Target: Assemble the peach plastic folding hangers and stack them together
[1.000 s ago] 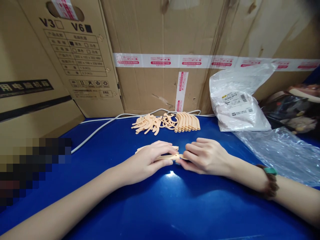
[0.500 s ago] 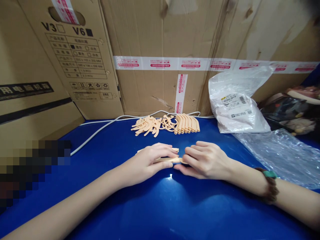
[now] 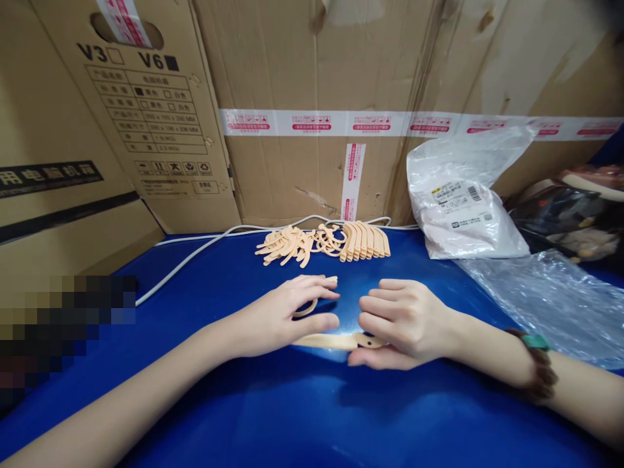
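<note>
A long cream plastic piece, like a hanger arm [image 3: 329, 341], runs from beneath my left hand to my right hand. My right hand [image 3: 407, 325] is closed on its right end, thumb below and fingers curled above; a small dark hole shows there. My left hand [image 3: 280, 318] is open, thumb and fingers apart, the thumb just above the arm. Under its palm a curved cream hook [image 3: 306, 309] shows in part. The tip of another cream piece [image 3: 332, 279] sticks out past its fingers. What else lies under this palm is hidden.
Behind my hands lie a heap of small cream pieces [image 3: 287, 244], several hooks [image 3: 331, 240] and a row of curved arms [image 3: 365, 242]. A white cable [image 3: 185, 261] runs behind. Cardboard boxes [image 3: 302, 169] wall the back. A white plastic bag [image 3: 463, 214] and clear wrap [image 3: 550, 299] lie right.
The hands have moved slightly apart, and the right hand has come nearer with the long arm's end. The left fingers have opened, and more of the arm and the hook now shows.
</note>
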`<state>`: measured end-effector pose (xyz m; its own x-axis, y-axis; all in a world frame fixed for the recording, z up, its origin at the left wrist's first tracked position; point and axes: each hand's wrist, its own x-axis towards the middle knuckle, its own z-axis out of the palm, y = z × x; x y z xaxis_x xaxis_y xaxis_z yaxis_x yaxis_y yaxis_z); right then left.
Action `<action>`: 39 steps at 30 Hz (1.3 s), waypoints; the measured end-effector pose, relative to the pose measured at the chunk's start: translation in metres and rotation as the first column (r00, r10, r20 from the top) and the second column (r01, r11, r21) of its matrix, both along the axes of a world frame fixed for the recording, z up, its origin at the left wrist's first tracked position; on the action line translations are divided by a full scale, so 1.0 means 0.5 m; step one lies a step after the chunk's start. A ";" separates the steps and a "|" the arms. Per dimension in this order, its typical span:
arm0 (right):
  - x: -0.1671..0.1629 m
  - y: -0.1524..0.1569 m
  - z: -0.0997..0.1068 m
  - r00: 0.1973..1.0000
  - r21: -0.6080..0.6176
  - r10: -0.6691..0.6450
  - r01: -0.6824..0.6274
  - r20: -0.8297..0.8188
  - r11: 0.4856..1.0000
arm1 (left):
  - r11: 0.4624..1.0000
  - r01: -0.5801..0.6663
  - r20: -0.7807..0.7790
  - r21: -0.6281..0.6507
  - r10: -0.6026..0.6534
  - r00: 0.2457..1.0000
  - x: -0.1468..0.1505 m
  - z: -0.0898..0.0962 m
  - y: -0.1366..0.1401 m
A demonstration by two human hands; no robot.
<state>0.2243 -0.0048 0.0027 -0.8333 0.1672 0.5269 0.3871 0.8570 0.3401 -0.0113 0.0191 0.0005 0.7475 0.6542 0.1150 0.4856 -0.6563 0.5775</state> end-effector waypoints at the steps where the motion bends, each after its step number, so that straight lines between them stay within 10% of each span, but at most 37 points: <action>1: -0.001 -0.003 0.000 1.000 -0.037 0.005 -0.005 0.005 0.999 | 1.000 -0.005 -0.014 -0.002 0.005 1.000 -0.004 0.002 0.003; 6: -0.008 -0.015 0.011 0.999 -0.271 -0.016 0.029 0.048 0.962 | 1.000 0.008 0.007 -0.007 -0.008 1.000 -0.020 0.009 0.023; 12: -0.011 -0.025 0.026 0.998 -0.594 0.009 0.030 0.062 0.804 | 0.996 -0.048 0.085 -0.072 0.054 0.995 -0.025 0.001 0.041; 21: -0.008 -0.018 0.014 0.999 -0.745 0.037 -0.016 0.011 0.667 | 0.978 -0.187 0.135 0.088 0.174 0.975 -0.017 -0.021 0.051; 32: -0.007 -0.012 0.013 0.999 -0.767 -0.043 0.044 0.022 0.640 | 0.949 -0.194 0.094 0.249 0.175 0.980 -0.009 -0.016 0.040; 39: -0.006 0.003 0.000 0.983 -0.549 -0.167 0.184 0.082 0.815 | 0.947 -0.208 0.046 0.245 0.203 0.978 -0.009 -0.014 0.034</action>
<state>0.2212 -0.0033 0.0029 -0.7748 0.5675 0.2786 0.5466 0.8228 -0.1558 -0.0155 0.0362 -0.0064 0.5958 0.7425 0.3061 0.6147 -0.6669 0.4211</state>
